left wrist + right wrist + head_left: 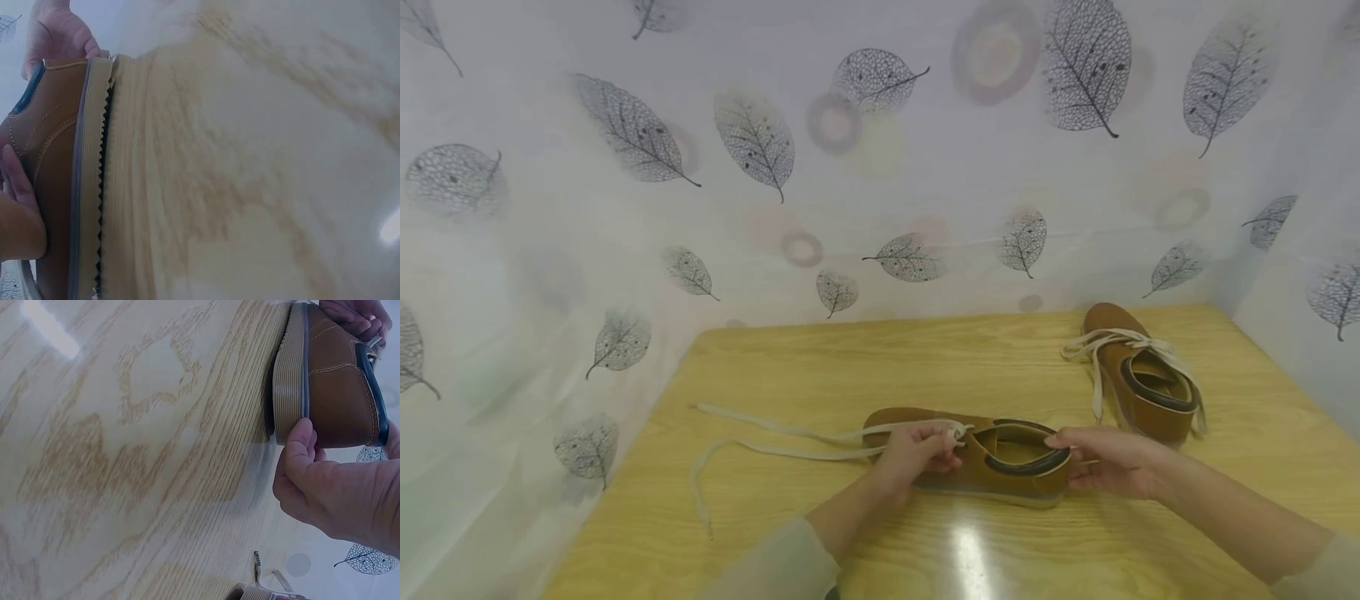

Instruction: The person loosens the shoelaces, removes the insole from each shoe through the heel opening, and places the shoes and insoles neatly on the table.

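Your two forearms (pixel 1232 517), converging from either side.
Your left hand (pixel 916 454) pinches with fingers (pixel 931 432) bent; your right hand (pixel 1116 462) grips, its digits (pixel 1075 437) parted top and bottom.

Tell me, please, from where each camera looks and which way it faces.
Head: worn on the head, facing forward and down at the held brown shoe, wooden table and leaf-print backdrop; left hand, right hand and forearms show.
Left wrist: worn there, facing the shoe's side and sole; left hand shows at the left edge, right hand at the top.
Right wrist: worn there, facing the shoe's heel end; right hand is close, left hand at top right.
Shared: both wrist views show this shoe and both hands.
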Available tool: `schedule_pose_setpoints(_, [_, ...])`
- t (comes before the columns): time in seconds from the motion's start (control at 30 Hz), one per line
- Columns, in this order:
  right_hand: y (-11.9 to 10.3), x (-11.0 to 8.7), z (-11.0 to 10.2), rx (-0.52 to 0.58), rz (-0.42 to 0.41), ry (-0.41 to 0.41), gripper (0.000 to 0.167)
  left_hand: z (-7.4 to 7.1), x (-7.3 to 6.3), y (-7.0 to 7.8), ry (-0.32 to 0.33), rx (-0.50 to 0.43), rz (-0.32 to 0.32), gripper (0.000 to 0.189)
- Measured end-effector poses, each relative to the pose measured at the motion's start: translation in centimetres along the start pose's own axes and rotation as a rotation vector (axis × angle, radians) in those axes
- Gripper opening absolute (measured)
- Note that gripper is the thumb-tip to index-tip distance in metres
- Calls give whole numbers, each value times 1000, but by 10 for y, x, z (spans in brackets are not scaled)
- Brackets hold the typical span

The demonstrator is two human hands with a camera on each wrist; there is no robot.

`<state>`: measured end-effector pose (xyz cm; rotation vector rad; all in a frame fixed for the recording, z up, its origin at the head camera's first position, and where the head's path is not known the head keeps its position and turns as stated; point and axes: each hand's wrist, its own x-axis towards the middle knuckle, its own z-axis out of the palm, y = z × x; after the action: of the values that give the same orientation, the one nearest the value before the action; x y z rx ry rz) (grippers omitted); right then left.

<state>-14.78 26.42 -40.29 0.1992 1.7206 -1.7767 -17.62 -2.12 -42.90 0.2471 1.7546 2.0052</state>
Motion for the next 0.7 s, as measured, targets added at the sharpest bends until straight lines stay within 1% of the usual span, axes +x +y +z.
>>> schedule_pose_setpoints(0.07, [1, 0, 0, -3, -1, 0, 18, 1, 0, 1, 11, 3, -12, 10])
schedule_pose_setpoints(0.1, [1, 0, 0, -4, -2, 2, 19, 1, 0, 2, 17, 4, -21, 12])
schedule_pose_setpoints(0.17, [1, 0, -1, -3, 0, 8, 21, 3, 1, 4, 34, 13, -47, 20])
schedule_pose_setpoints(0.23, [2, -1, -1, -1, 2, 13, 21, 5, 2, 5, 43, 34, -55, 29])
schedule_pose_setpoints(0.33, [3, -1, -1, 5, 4, 22, 20, 8, 3, 5, 52, 67, -48, 31])
schedule_pose_setpoints(0.4, [4, -1, -1, 9, 5, 25, 21, 10, 3, 5, 68, 59, -27, 29])
schedule_pose_setpoints(0.53, [4, -1, -1, 9, 1, 16, 22, 13, -2, 3, 118, -51, 0, 26])
schedule_pose_setpoints(0.6, [3, -1, 0, -1, -1, 10, 17, 15, -6, 2, 135, -137, 3, 21])
schedule_pose_setpoints(0.67, [3, 0, 0, -10, -4, 7, 16, 16, -9, 1, 135, -227, -1, 14])
schedule_pose_setpoints(0.7, [2, 0, 0, -14, -5, 7, 16, 16, -10, 3, 123, -280, -9, 11])
